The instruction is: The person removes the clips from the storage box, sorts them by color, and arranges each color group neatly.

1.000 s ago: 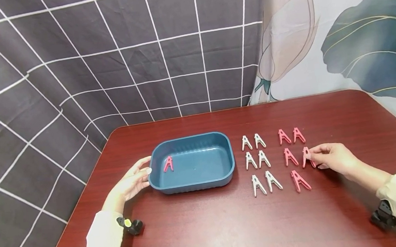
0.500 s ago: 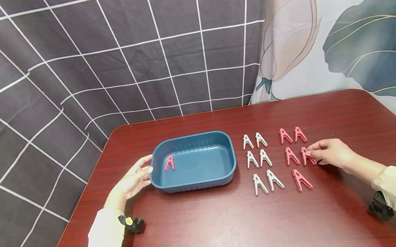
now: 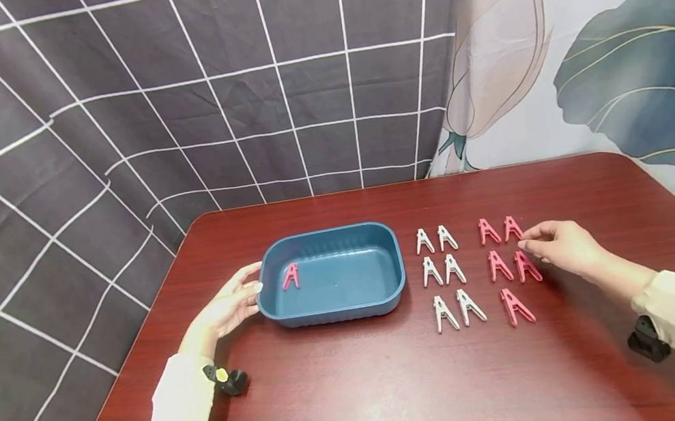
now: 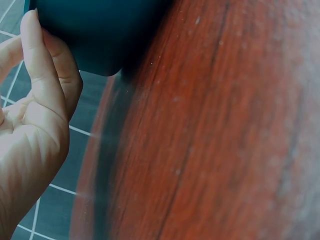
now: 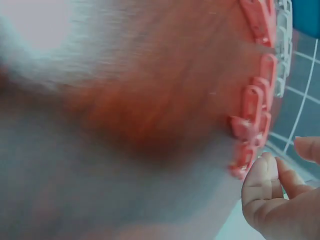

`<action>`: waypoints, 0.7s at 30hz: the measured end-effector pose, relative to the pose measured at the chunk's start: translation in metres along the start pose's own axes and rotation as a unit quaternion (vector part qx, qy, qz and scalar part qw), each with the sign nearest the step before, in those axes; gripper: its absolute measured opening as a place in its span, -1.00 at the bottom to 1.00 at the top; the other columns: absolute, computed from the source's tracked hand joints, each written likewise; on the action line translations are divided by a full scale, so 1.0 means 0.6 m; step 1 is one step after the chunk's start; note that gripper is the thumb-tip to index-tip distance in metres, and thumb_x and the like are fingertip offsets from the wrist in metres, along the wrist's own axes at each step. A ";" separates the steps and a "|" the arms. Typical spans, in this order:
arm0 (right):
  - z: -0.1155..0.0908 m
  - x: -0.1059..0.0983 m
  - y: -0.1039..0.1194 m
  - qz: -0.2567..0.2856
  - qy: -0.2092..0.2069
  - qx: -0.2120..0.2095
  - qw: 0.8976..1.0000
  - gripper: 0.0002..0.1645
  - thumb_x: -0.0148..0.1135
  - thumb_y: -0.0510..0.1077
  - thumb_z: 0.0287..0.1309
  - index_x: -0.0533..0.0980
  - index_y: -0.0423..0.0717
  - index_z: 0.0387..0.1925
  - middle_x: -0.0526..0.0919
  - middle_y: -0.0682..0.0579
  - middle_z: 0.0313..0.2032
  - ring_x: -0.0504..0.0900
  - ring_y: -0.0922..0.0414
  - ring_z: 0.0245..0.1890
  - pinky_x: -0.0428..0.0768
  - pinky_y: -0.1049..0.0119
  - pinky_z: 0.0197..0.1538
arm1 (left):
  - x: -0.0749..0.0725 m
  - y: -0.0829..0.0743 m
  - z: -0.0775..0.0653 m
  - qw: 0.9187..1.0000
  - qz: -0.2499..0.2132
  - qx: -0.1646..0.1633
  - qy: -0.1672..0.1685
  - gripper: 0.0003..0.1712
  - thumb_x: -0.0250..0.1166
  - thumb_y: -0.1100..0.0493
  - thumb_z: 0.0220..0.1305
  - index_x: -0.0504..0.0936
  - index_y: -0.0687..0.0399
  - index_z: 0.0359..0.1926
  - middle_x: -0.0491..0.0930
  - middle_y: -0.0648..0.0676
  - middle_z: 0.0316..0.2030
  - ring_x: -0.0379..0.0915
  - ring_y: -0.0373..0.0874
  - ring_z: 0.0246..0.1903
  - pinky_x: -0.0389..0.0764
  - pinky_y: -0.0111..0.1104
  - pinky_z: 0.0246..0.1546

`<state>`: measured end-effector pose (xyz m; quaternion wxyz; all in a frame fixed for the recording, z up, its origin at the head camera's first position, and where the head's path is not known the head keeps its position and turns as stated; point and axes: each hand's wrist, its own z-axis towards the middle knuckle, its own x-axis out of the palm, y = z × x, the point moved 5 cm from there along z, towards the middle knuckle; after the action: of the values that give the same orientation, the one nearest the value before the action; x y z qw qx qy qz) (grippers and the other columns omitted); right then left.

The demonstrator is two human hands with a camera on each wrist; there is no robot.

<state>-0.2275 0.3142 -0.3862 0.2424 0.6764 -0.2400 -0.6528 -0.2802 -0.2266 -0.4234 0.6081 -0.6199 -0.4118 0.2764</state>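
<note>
My left hand [image 3: 222, 308] is at the left end of a blue rectangular basin [image 3: 336, 317], its thumb tip at the rim and its fingers against the outer wall. One pink clothespin [image 3: 290, 276] lies inside the basin. My right hand [image 3: 566, 246] hovers beside the right column of pink clothespins. Its fingertips are close to the back pink clothespin [image 3: 512, 227]; whether they touch it is unclear. In the right wrist view, a gap shows between thumb and fingers. Just below sits the middle pink clothespin [image 3: 527, 266], free of the hand.
Left of the pink group stand several white clothespins [image 3: 453, 269] in two columns. Another pink clothespin [image 3: 517, 306] is at the front of its group. The brown tabletop [image 3: 380, 384] ends at a dark grid curtain [image 3: 312, 89] and a leaf-print curtain [image 3: 638, 69].
My right hand has let go of the middle pink clothespin in the right column and moved back toward the far one. The left hand stays on the basin.
</note>
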 end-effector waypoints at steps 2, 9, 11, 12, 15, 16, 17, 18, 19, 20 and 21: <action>0.003 -0.004 0.017 -0.022 -0.014 -0.021 0.999 -0.61 0.21 -0.10 0.20 0.54 -0.40 -0.14 0.65 -0.14 -0.42 0.51 0.12 -0.46 0.47 0.37 -0.47 | -0.001 0.001 0.000 1.000 0.000 0.000 -0.001 -0.51 -0.12 0.40 0.43 0.22 -0.15 0.25 0.52 -0.02 -0.12 0.59 -0.25 -0.21 0.63 -0.41 -0.22; 0.013 -0.005 0.081 -0.033 -0.023 -0.077 0.996 -0.71 0.22 -0.16 0.17 0.56 -0.33 -0.18 0.68 -0.16 -0.35 0.59 0.13 -0.43 0.49 0.38 -0.43 | -0.001 0.001 -0.001 1.000 -0.001 0.000 0.003 -0.51 -0.12 0.39 0.42 0.22 -0.16 0.25 0.51 -0.01 -0.11 0.59 -0.24 -0.19 0.63 -0.40 -0.20; 0.017 -0.004 0.104 -0.031 -0.021 -0.093 0.995 -0.73 0.22 -0.17 0.16 0.56 -0.31 -0.18 0.68 -0.09 -0.39 0.59 0.15 -0.45 0.49 0.38 -0.43 | 0.000 0.000 -0.001 1.000 0.000 -0.001 0.001 -0.51 -0.12 0.39 0.42 0.22 -0.17 0.24 0.52 -0.01 -0.11 0.59 -0.24 -0.19 0.63 -0.40 -0.20; 0.018 -0.003 0.116 -0.031 -0.021 -0.100 0.994 -0.73 0.23 -0.16 0.16 0.56 -0.30 -0.18 0.67 -0.05 -0.41 0.58 0.15 -0.46 0.49 0.38 -0.44 | 0.000 0.000 0.000 1.000 0.000 -0.001 0.000 -0.51 -0.12 0.39 0.42 0.23 -0.17 0.24 0.52 -0.01 -0.11 0.59 -0.24 -0.19 0.63 -0.39 -0.20; 0.023 -0.001 0.150 -0.039 -0.021 -0.129 0.991 -0.74 0.26 -0.16 0.14 0.57 -0.28 -0.20 0.66 0.01 -0.46 0.58 0.14 -0.45 0.49 0.34 -0.39 | 0.001 0.001 0.001 1.000 0.001 -0.001 0.000 -0.52 -0.12 0.39 0.42 0.24 -0.18 0.23 0.52 -0.02 -0.10 0.59 -0.24 -0.19 0.63 -0.39 -0.19; 0.025 0.000 0.162 -0.043 -0.021 -0.140 0.989 -0.75 0.26 -0.17 0.13 0.57 -0.28 -0.21 0.65 0.01 -0.46 0.56 0.14 -0.43 0.49 0.32 -0.37 | 0.002 0.000 0.001 1.000 0.001 -0.001 0.001 -0.52 -0.12 0.40 0.42 0.24 -0.18 0.23 0.51 -0.02 -0.10 0.59 -0.24 -0.19 0.63 -0.39 -0.19; 0.026 0.001 0.173 -0.048 -0.022 -0.150 0.987 -0.75 0.26 -0.17 0.13 0.57 -0.28 -0.21 0.64 0.01 -0.45 0.55 0.13 -0.42 0.49 0.29 -0.35 | 0.002 0.000 0.002 1.000 0.001 0.000 0.001 -0.51 -0.12 0.40 0.42 0.24 -0.17 0.23 0.51 -0.02 -0.10 0.59 -0.24 -0.19 0.63 -0.39 -0.19; 0.028 0.003 0.183 -0.052 -0.021 -0.160 0.985 -0.75 0.26 -0.17 0.12 0.58 -0.27 -0.22 0.64 0.00 -0.44 0.56 0.12 -0.40 0.50 0.27 -0.32 | 0.003 0.000 0.002 1.000 0.000 0.000 0.002 -0.51 -0.13 0.40 0.42 0.24 -0.17 0.23 0.51 -0.03 -0.10 0.59 -0.24 -0.20 0.63 -0.39 -0.20; 0.030 0.005 0.194 -0.056 -0.020 -0.172 0.983 -0.76 0.26 -0.17 0.11 0.58 -0.27 -0.23 0.64 -0.02 -0.42 0.56 0.10 -0.38 0.50 0.24 -0.29 | 0.003 -0.001 0.001 1.000 -0.002 0.000 0.002 -0.51 -0.13 0.41 0.42 0.24 -0.17 0.23 0.51 -0.03 -0.10 0.60 -0.24 -0.20 0.63 -0.39 -0.19; 0.032 0.008 0.204 -0.058 -0.020 -0.182 0.981 -0.77 0.27 -0.18 0.10 0.58 -0.27 -0.23 0.64 -0.04 -0.40 0.57 0.08 -0.37 0.50 0.22 -0.28 | 0.003 -0.001 0.001 1.000 -0.002 0.000 0.002 -0.51 -0.13 0.41 0.42 0.24 -0.17 0.23 0.50 -0.03 -0.10 0.60 -0.24 -0.20 0.63 -0.39 -0.20; 0.034 0.010 0.214 -0.059 -0.021 -0.194 0.979 -0.78 0.27 -0.19 0.09 0.58 -0.26 -0.24 0.65 -0.05 -0.37 0.57 0.07 -0.35 0.51 0.20 -0.27 | 0.003 -0.001 0.001 1.000 -0.003 0.000 0.002 -0.51 -0.13 0.41 0.42 0.24 -0.16 0.23 0.50 -0.03 -0.10 0.60 -0.24 -0.20 0.63 -0.38 -0.19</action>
<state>-0.2489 0.2117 -0.3093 0.3245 0.6156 -0.0735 -0.7144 -0.2801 -0.2250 -0.4228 0.6098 -0.6192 -0.4121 0.2737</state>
